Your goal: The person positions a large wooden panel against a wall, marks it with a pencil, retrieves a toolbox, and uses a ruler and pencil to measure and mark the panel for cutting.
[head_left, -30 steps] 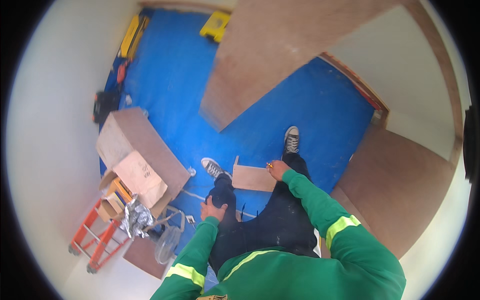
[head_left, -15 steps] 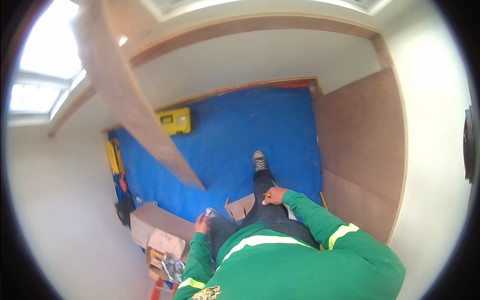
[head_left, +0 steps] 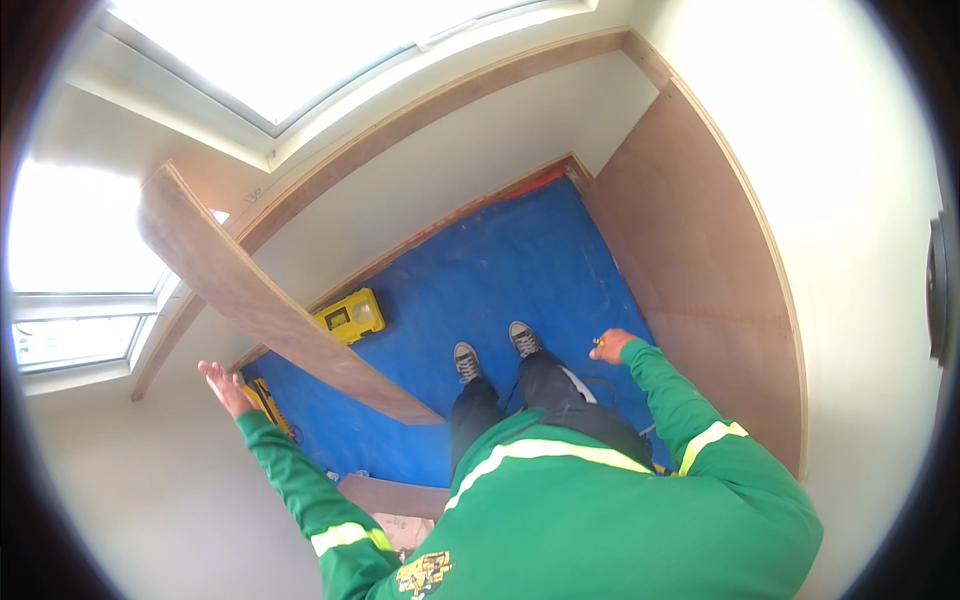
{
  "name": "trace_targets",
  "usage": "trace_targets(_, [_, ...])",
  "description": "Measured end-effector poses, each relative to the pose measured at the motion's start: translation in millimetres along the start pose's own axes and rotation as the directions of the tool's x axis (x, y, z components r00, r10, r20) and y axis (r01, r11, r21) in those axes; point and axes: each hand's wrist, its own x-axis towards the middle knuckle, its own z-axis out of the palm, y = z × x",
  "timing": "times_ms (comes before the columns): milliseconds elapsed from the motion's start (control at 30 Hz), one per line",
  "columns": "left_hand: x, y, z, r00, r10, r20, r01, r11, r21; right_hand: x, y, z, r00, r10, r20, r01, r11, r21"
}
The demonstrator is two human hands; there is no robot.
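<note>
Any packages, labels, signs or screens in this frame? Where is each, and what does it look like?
Yellow tool case: on the blue floor sheet near the far wall, boxy, yellow with a dark panel.
Cardboard piece: at the lower edge, below the left sleeve, tan, mostly hidden.
No signs or screens show.

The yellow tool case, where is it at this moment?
In the head view the yellow tool case lies on the blue floor sheet, left of the person's shoes, near the wall and just behind the long wooden board.
</note>
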Motion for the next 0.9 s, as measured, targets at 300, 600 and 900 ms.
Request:
trace_targets(300, [78, -103, 68, 0.932, -0.243, 0.27, 0.237, 0.97, 0.054, -88, -43, 39, 0.954, -0.029, -0.3, 0.13, 0.937, 0.323])
trace_targets(600, [56, -98, 85, 0.963, -0.204, 0.177, 0.22, 0.973, -0.075, -116, -82, 147, 0.968, 0.078, -0.24, 0.054, 0.865, 0.498])
trace_targets(900, [-95, 7, 144, 0.958, -0.063, 0.28, 0.118, 0.975, -0.187, -179, -180, 46, 0.721, -0.097, -0.686, 0.59, 0.604, 0.535])
